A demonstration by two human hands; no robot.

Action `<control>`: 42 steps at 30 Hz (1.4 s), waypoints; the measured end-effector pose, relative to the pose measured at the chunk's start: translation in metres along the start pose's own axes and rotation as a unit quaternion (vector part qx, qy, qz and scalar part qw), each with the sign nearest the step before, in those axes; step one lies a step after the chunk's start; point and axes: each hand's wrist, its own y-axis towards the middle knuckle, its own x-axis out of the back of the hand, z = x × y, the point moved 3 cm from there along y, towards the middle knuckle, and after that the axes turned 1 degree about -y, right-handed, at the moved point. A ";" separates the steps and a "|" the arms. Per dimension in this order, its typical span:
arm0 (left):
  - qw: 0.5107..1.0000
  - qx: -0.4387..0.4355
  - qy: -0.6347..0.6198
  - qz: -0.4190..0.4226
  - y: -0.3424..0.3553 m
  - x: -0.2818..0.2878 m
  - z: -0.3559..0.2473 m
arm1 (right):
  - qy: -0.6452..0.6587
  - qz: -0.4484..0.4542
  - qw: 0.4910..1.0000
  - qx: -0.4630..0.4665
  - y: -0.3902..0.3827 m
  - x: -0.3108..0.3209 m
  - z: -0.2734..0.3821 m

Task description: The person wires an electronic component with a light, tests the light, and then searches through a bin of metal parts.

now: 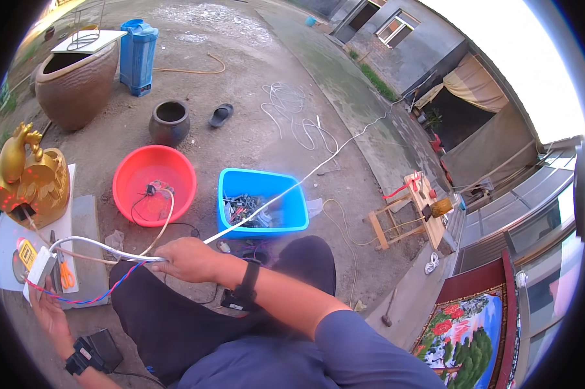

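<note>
My right hand [185,259] is closed around a white cable [253,214] above my dark-trousered knees; the cable runs off across the yard. My left hand [49,311] holds a white rectangular box [41,262] at the lower left, its fingers partly hidden. A red-and-blue twisted wire [98,298] and pale cables loop out from the box. Beside it, on a white board, lie orange-handled scissors [66,275] and a small yellow-and-black item [27,253]. Behind them stands a gold figurine [30,181] with red lights.
Ahead sit a red basin [130,185] with cables and a blue tub [292,207] of metal pieces. Jars [72,97], a blue container [137,58] and a sandal [221,115] stand or lie beyond. At right are a wooden bench [428,227] and a framed picture [461,330].
</note>
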 end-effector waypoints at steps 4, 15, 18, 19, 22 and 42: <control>0.998 0.015 0.022 -0.052 -0.002 0.014 -0.018 | 0.013 0.025 1.000 0.014 0.017 -0.009 0.010; 0.996 -0.020 0.026 -0.087 -0.029 -0.083 -0.002 | 0.002 0.064 0.997 -0.048 0.019 -0.007 0.004; 0.994 -0.027 0.040 -0.098 -0.029 -0.083 -0.011 | 0.016 0.061 0.997 -0.047 0.025 -0.012 0.009; 0.994 -0.030 0.040 -0.102 -0.025 -0.084 -0.012 | 0.022 0.052 0.997 -0.043 0.027 -0.013 0.008; 0.990 -0.043 0.052 -0.122 -0.010 -0.087 -0.014 | 0.016 0.035 0.999 -0.030 0.031 -0.012 0.010; 0.990 -0.007 0.064 -0.125 0.054 -0.086 -0.018 | 0.027 0.031 0.998 -0.038 0.054 -0.021 0.021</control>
